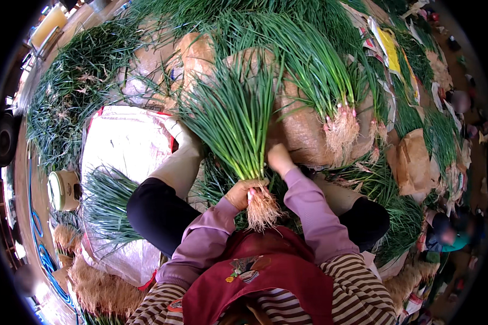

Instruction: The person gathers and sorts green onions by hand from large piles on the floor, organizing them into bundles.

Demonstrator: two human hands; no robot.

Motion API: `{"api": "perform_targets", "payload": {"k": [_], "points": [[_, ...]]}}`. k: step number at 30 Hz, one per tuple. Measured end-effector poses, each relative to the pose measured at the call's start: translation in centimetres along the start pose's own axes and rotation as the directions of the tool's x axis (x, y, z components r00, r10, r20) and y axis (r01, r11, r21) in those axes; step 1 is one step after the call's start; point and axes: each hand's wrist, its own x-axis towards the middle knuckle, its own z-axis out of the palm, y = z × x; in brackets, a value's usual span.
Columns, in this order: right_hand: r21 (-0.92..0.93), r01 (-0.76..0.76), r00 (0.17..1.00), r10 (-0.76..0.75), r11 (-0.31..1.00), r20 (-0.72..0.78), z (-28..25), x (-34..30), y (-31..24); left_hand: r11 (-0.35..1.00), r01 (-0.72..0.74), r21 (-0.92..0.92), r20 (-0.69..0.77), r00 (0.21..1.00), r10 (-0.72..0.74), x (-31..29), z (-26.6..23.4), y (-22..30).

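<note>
A bunch of spring onions (243, 138) stands fanned out in front of me, its green leaves pointing away and its pale roots (263, 208) toward my body. My left hand (241, 193) is closed round the bunch just above the roots. Close to the right side of the stalks is my right hand (279, 158); its fingers are mostly hidden, and I cannot tell whether they touch the bunch. Another bunch of spring onions (325, 76) lies farther off to the right, its roots (341, 127) hanging over a brown plastic-covered bundle (301, 135).
At my left lies a white sack (124, 141) with loose green leaves (111, 200) on it. A lidded pail (64, 190) and a blue hose (46, 260) are beyond it. Heaps of leaves (76, 92) spread around. A brown paper piece (412, 162) lies right; another person (450, 235) is farther right.
</note>
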Motion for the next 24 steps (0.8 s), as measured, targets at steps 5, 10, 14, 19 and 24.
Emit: {"api": "perform_targets", "payload": {"k": [5, 10, 14, 19, 24], "points": [[-0.053, -0.127, 0.683, 0.126, 0.991, 0.719, 2.1, -7.4, -0.4, 0.995, -0.089, -0.04, 0.057, 0.994, 0.091, -0.5, -1.0, 0.9], [0.36, -0.445, 0.697, 0.57, 0.82, -0.436, -11.8, -4.3, 4.5, 0.937, -0.297, -0.182, 0.313, 0.886, 0.342, -2.2, 2.5, 2.1], [0.251, -0.58, 0.679, 0.63, 0.775, -0.376, -14.7, 0.3, 8.9, 0.955, -0.261, -0.141, 0.1, 0.956, 0.276, -0.6, 1.9, 2.0], [0.753, -0.349, 0.808, 0.586, 0.558, -0.06, -14.2, 3.5, 9.1, 0.974, -0.159, -0.16, 0.042, 0.985, 0.167, 0.2, 1.1, 1.2], [0.727, -0.239, 0.965, 0.238, 0.643, 0.106, -12.8, -4.7, -2.9, 0.979, -0.183, -0.092, 0.027, 0.982, 0.186, 0.3, 1.7, 1.0]]}}
